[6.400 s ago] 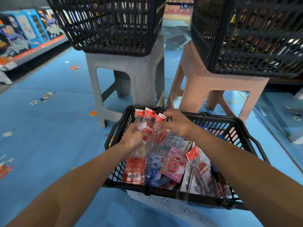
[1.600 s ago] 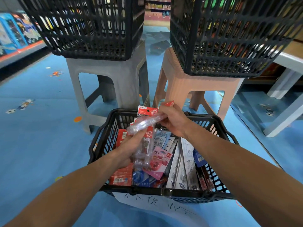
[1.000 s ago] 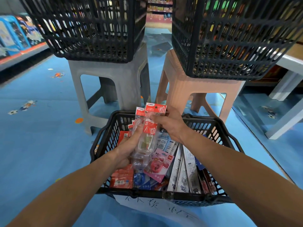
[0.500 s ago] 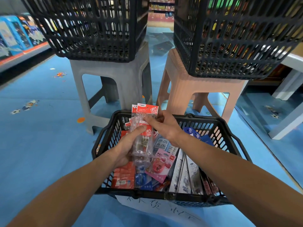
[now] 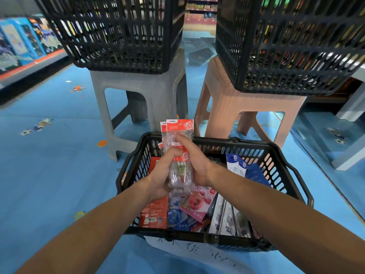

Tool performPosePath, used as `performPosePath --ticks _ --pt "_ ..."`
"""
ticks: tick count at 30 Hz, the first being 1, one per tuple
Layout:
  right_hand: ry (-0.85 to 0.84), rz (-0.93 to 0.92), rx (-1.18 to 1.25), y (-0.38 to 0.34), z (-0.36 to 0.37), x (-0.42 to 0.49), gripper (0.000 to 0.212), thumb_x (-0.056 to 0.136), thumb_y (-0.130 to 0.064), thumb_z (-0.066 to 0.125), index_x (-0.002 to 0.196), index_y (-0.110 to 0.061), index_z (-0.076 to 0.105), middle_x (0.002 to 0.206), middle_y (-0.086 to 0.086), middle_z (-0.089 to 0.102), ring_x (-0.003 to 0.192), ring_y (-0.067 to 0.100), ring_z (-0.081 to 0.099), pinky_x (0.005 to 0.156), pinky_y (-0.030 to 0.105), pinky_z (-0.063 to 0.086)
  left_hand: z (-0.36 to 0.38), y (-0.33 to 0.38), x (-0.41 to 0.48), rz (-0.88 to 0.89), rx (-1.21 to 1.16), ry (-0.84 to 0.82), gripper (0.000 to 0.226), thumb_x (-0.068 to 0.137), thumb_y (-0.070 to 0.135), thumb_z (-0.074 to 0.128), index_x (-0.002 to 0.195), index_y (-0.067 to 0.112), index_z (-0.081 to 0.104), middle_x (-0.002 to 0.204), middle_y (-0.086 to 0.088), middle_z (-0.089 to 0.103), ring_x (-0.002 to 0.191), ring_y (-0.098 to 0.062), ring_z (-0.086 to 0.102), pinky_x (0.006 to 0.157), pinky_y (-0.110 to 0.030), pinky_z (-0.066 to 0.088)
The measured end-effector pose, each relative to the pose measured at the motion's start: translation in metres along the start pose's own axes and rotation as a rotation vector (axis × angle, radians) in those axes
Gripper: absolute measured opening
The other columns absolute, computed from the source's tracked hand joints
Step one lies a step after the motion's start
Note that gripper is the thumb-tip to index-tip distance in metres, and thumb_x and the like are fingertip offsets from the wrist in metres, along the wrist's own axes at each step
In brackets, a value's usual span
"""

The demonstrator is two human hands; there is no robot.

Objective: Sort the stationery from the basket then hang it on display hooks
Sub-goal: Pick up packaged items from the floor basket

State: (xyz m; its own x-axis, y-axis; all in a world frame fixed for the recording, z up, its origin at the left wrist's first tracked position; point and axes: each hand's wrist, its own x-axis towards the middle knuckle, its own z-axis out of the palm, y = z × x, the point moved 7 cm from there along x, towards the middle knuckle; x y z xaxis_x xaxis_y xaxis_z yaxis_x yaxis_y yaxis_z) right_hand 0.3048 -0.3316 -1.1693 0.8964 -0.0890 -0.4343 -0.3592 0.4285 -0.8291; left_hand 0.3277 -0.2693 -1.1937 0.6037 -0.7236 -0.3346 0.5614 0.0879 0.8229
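Grip: your left hand is wrapped round the lower half of a bundle of packets, clear sleeves with red header cards. Your right hand pinches the same bundle from the right, one digit lying up its front. Both grips are clamped on it, and the bundle stands upright above the near-left part of the basket.

Surroundings: blue floor. Two black crates sit on a grey stool and a pink stool. No display hooks in view.

The basket stands on the floor in front of the stools and still holds mixed stock: a red packet at the left, a pink packet in the middle, ruler packs marked 20 at the right.

Change: about a second and a half ago your right hand held one packet crosswise over the stack. It now lies flush with the others, headers level at the top.

Reading: one more like item has joined the set. Sorting looks partly done and hanging has not begun. The sleeves look slippery, so square them before you let go with either hand.
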Motion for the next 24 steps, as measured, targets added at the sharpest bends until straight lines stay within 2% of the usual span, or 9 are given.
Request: performPosePath --ticks 3,5,9,11,13,16,19,22,24 --pt "-0.049 -0.024 0.043 -0.001 0.005 0.002 0.027 0.096 -0.035 0.056 0.085 -0.014 0.067 0.072 0.004 0.064 0.068 0.018 0.065 0.073 0.032 0.055 0.001 0.003 0.000 0.022 0.026 -0.008 0.029 0.100 0.031 0.051 0.107 0.010 0.069 0.084 -0.010 0.074 0.075 -0.019 0.073 0.064 -0.031 0.057" --pt "-0.062 -0.028 0.040 -0.002 0.005 0.006 0.023 0.095 -0.028 0.056 0.078 -0.015 0.064 0.070 0.004 0.060 0.065 0.017 0.062 0.067 0.029 0.054 -0.003 0.003 -0.001 0.008 0.076 0.000 0.031 0.100 0.033 0.051 0.109 0.010 0.068 0.084 -0.008 0.075 0.076 -0.019 0.073 0.065 -0.031 0.057" --pt "-0.059 -0.050 -0.022 -0.010 -0.006 0.012 0.015 0.086 -0.026 0.066 0.087 -0.011 0.065 0.076 0.007 0.062 0.068 0.021 0.063 0.071 0.034 0.052 -0.009 0.001 -0.006 -0.081 0.157 0.031 0.057 0.084 0.064 0.063 0.122 0.022 0.071 0.112 -0.010 0.075 0.106 -0.028 0.070 0.092 -0.050 0.055" --pt "-0.023 -0.091 -0.006 -0.017 -0.016 0.014 0.013 0.089 -0.022 0.067 0.095 -0.010 0.065 0.078 0.007 0.063 0.069 0.022 0.064 0.073 0.036 0.053 -0.013 -0.003 -0.008 -0.149 0.123 0.047 0.064 0.083 0.082 0.053 0.119 0.034 0.073 0.122 -0.011 0.074 0.118 -0.036 0.066 0.102 -0.058 0.050" --pt "0.039 -0.151 0.046 -0.025 -0.027 0.018 0.025 0.086 -0.020 0.070 0.108 -0.010 0.063 0.081 0.008 0.063 0.072 0.021 0.065 0.074 0.037 0.056 -0.023 -0.008 -0.010 -0.211 0.074 0.125 0.067 0.085 0.089 0.031 0.111 0.041 0.070 0.113 -0.013 0.077 0.114 -0.042 0.067 0.097 -0.057 0.052" --pt "0.078 -0.235 0.094 -0.032 -0.036 0.021 0.064 0.071 -0.025 0.075 0.131 -0.010 0.056 0.088 0.007 0.066 0.080 0.021 0.069 0.075 0.040 0.058 -0.032 -0.017 -0.007 -0.255 0.050 0.192 0.080 0.085 0.091 0.020 0.120 0.035 0.065 0.111 -0.016 0.076 0.109 -0.048 0.067 0.094 -0.059 0.052" --pt "0.079 -0.287 0.076 -0.030 -0.030 0.021 0.069 0.069 -0.026 0.079 0.133 -0.010 0.056 0.091 0.007 0.070 0.084 0.022 0.073 0.080 0.043 0.057 -0.018 -0.016 -0.003 -0.210 0.030 0.196 0.095 0.083 0.093 0.021 0.126 0.024 0.070 0.121 -0.021 0.071 0.113 -0.047 0.065 0.099 -0.061 0.050" --pt "0.083 -0.321 0.092 -0.027 -0.019 0.022 0.064 0.071 -0.025 0.076 0.130 -0.008 0.057 0.091 0.010 0.069 0.084 0.023 0.072 0.076 0.039 0.058 -0.007 -0.007 0.002 -0.134 -0.044 0.193 0.089 0.085 0.090 0.029 0.122 0.025 0.075 0.129 -0.016 0.069 0.124 -0.040 0.058 0.107 -0.060 0.043" --pt "0.083 -0.313 0.112 -0.023 -0.014 0.025 0.069 0.072 -0.026 0.078 0.135 -0.009 0.054 0.099 0.016 0.066 0.089 0.026 0.071 0.078 0.041 0.059 -0.005 -0.002 0.002 -0.097 -0.097 0.164 0.082 0.085 0.087 0.035 0.124 0.026 0.075 0.130 -0.011 0.069 0.131 -0.034 0.055 0.111 -0.054 0.039"
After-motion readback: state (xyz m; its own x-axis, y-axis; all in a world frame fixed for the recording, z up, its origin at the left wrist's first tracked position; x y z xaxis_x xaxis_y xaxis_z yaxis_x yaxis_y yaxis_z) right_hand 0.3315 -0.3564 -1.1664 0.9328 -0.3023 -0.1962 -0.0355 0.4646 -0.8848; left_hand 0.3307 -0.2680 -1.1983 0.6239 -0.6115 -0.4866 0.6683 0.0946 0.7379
